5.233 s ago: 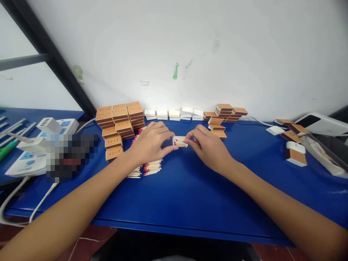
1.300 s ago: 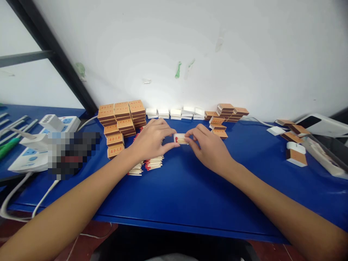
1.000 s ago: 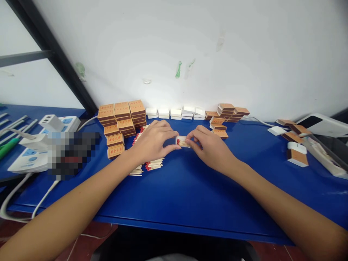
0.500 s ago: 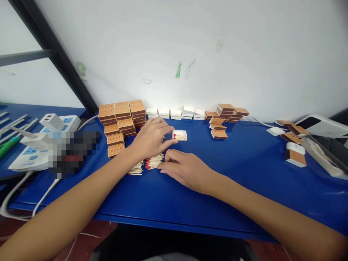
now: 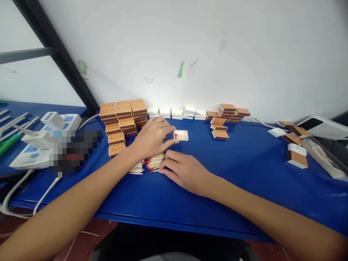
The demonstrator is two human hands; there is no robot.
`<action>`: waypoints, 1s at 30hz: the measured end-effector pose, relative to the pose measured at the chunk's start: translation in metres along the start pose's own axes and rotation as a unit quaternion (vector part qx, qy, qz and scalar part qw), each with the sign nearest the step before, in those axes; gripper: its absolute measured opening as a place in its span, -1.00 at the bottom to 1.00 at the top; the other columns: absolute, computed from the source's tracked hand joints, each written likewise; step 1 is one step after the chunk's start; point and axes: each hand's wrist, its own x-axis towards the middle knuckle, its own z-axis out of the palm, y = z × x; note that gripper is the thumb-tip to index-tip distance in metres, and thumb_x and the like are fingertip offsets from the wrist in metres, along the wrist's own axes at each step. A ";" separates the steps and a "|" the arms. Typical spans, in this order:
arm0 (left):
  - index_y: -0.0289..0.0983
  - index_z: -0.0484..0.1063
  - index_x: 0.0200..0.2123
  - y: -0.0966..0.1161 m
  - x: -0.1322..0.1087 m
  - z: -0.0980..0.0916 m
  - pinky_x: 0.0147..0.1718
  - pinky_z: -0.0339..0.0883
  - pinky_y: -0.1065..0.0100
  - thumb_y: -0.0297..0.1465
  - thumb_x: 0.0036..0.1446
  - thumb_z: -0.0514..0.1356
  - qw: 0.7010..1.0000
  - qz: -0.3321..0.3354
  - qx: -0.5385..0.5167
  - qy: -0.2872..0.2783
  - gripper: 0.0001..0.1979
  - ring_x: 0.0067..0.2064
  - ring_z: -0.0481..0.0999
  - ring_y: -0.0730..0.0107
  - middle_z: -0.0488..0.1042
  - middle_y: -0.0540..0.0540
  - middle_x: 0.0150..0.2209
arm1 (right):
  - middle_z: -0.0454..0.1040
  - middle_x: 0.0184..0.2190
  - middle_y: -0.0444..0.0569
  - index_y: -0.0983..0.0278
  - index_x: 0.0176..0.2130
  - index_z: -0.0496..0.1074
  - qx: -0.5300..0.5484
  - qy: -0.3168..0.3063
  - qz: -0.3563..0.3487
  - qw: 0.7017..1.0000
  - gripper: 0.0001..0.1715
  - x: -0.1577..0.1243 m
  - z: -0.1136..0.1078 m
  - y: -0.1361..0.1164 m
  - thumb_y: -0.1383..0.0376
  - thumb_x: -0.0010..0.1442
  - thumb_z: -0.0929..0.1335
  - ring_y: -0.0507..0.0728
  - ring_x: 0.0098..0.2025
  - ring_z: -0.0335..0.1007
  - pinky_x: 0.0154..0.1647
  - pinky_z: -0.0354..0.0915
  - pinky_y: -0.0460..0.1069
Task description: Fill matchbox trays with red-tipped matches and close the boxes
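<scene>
A small white matchbox tray (image 5: pixel 184 132) lies on the blue table with several red-headed matches (image 5: pixel 181 137) in it. My left hand (image 5: pixel 153 137) reaches to the tray's left end, with thumb and index finger gripping its edge. Beneath and beside that hand is a pile of loose matches (image 5: pixel 154 161), partly hidden by it. At the right side of the pile is my right hand (image 5: pixel 187 172), its fingers curled and thumb and index fingertip pinched together on matches. How many they hold is hidden.
Stacked matchboxes (image 5: pixel 125 123) stand behind my left forearm. White trays (image 5: pixel 177 113) line the wall, beside more matchboxes (image 5: pixel 227 112). Further right are scattered matchboxes (image 5: pixel 297 158) and a white device (image 5: pixel 320 127). A power strip (image 5: pixel 29 156) with cables lies left.
My right fingertips have closed down onto the matches at the right edge of the pile. The left hand stays at the tray. The whole view has shifted slightly.
</scene>
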 end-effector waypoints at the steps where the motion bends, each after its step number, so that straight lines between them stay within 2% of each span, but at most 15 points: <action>1: -0.31 0.56 -0.04 0.000 0.000 0.000 -0.06 0.26 0.15 -0.13 0.32 0.28 1.000 -0.001 0.000 0.000 -0.65 -0.05 0.47 0.14 0.59 -0.13 -0.21 | 0.48 -0.20 -0.03 0.27 -0.16 0.52 0.007 -0.008 0.012 1.000 -0.80 0.001 -0.001 -0.001 0.26 0.46 0.32 0.08 -0.20 0.43 -0.26 0.34 -0.03; 7: -0.30 0.57 -0.05 -0.001 -0.001 0.000 -0.07 0.26 0.16 -0.14 0.33 0.28 1.000 -0.002 0.001 0.002 -0.66 -0.06 0.48 0.15 0.59 -0.13 -0.22 | 0.47 -0.18 -0.03 0.29 -0.17 0.49 0.001 -0.063 0.068 0.996 -0.89 0.002 -0.010 -0.004 0.30 0.42 0.36 0.09 -0.23 0.44 -0.29 0.33 -0.01; 13: -0.29 0.56 -0.05 -0.001 -0.001 0.001 -0.07 0.25 0.16 -0.14 0.34 0.27 1.000 0.000 0.002 0.000 -0.67 -0.06 0.48 0.15 0.60 -0.14 -0.21 | 0.46 -0.17 -0.03 0.28 -0.17 0.45 0.019 -0.073 0.088 0.993 -0.88 0.000 -0.018 -0.009 0.32 0.44 0.32 0.10 -0.20 0.44 -0.24 0.33 0.00; 17: -0.29 0.56 -0.05 -0.001 0.000 0.001 -0.06 0.25 0.16 -0.13 0.33 0.27 1.000 0.000 0.004 0.001 -0.66 -0.07 0.48 0.15 0.60 -0.13 -0.21 | 0.45 -0.17 -0.03 0.28 -0.19 0.45 0.009 -0.089 0.080 0.993 -0.90 -0.001 -0.015 -0.015 0.32 0.42 0.34 0.10 -0.22 0.42 -0.28 0.30 0.01; 23: -0.31 0.56 -0.05 -0.001 -0.001 0.000 -0.06 0.27 0.15 -0.15 0.33 0.28 1.000 0.004 0.006 0.003 -0.66 -0.05 0.48 0.15 0.59 -0.13 -0.21 | 0.46 -0.18 -0.05 0.27 -0.14 0.45 0.018 -0.053 0.104 0.993 -0.90 0.000 -0.014 -0.016 0.27 0.39 0.39 0.11 -0.22 0.43 -0.28 0.28 0.01; 30: -0.30 0.56 -0.05 -0.001 -0.001 0.001 -0.06 0.27 0.15 -0.14 0.33 0.28 1.000 0.003 0.006 -0.001 -0.66 -0.07 0.48 0.14 0.59 -0.13 -0.22 | 0.48 -0.17 -0.03 0.28 -0.17 0.47 0.004 -0.085 0.121 0.989 -0.87 0.001 -0.006 -0.012 0.26 0.43 0.35 0.11 -0.23 0.47 -0.26 0.33 0.02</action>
